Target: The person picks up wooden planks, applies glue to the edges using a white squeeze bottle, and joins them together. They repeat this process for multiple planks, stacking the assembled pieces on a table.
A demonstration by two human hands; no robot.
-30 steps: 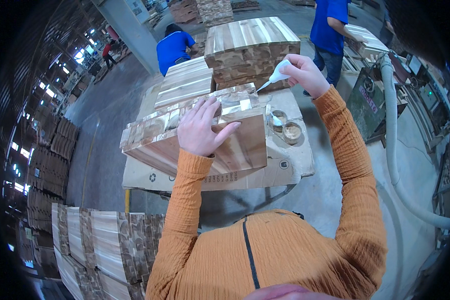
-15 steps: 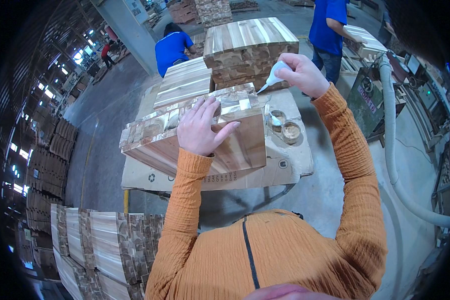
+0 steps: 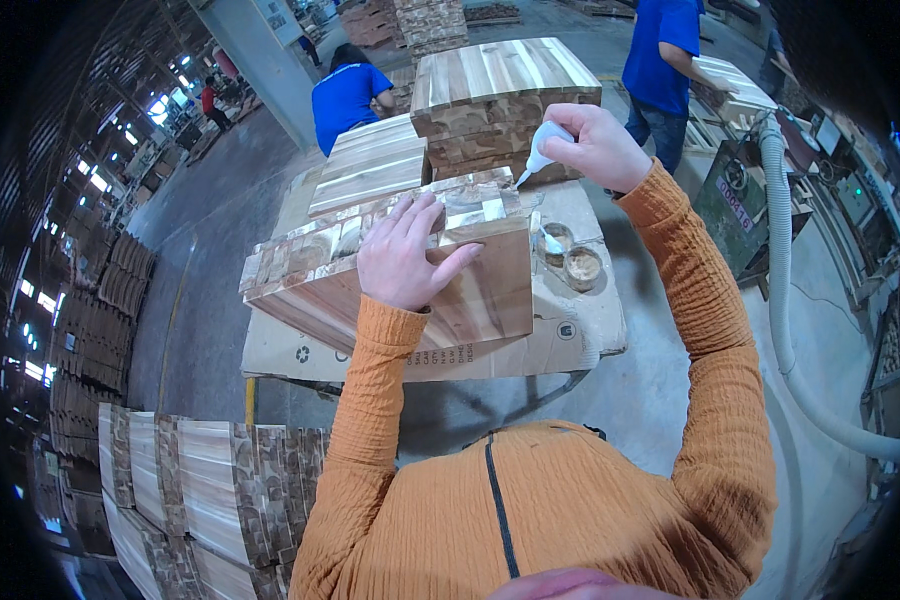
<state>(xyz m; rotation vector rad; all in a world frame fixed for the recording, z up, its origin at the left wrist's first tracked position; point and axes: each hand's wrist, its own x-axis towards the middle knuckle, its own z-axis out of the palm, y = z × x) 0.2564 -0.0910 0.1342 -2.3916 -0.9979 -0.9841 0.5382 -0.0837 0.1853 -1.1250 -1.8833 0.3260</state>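
One wooden block (image 3: 400,275) lies on the cardboard-covered surface (image 3: 590,335). The left hand (image 3: 402,255) rests flat on its top, fingers spread. The right hand (image 3: 592,145) wraps its fingers around one white squeeze bottle (image 3: 542,150), nozzle down at the block's far corner. Two small round containers (image 3: 570,258) sit just beside the block.

Left hand (image 3: 402,255) covers part of wooden block stack (image 3: 390,270) top; squeeze bottle (image 3: 542,150) body hidden in right hand (image 3: 595,145); two small cups (image 3: 570,255) contents unclear; hose (image 3: 800,330) cut off at right edge
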